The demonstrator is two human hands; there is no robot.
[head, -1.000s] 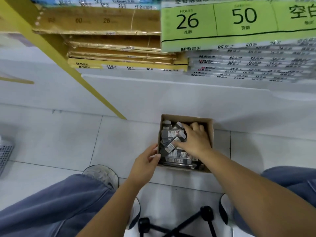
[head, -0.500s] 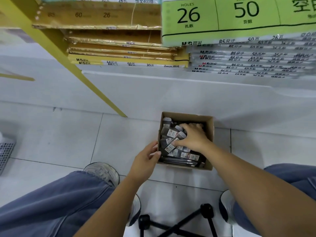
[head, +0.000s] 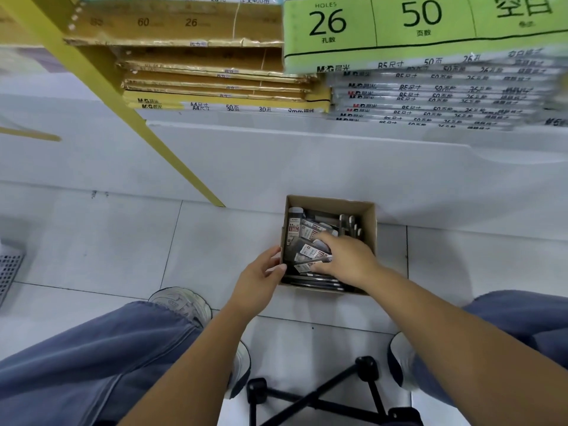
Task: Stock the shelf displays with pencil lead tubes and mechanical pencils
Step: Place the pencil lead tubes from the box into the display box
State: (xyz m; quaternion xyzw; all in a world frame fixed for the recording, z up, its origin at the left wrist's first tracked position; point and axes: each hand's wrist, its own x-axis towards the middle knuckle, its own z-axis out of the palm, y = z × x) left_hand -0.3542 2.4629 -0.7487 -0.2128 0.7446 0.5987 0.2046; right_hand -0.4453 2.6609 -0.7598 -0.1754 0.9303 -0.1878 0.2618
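Judging by their look, the lead tubes [head: 302, 233] are light, stiff and slick in plastic, best pinched across the middle, a few at once. They are slim dark tubes with white and red labels, heaped loose in an open cardboard box [head: 330, 200] on the tiled floor [head: 123, 241]. The right hand [head: 347, 259] reaches in, fingers curled round several tubes. The left hand [head: 258, 278] grips the box's left wall. Paper packs [head: 215, 81] are stacked above, beyond the box.
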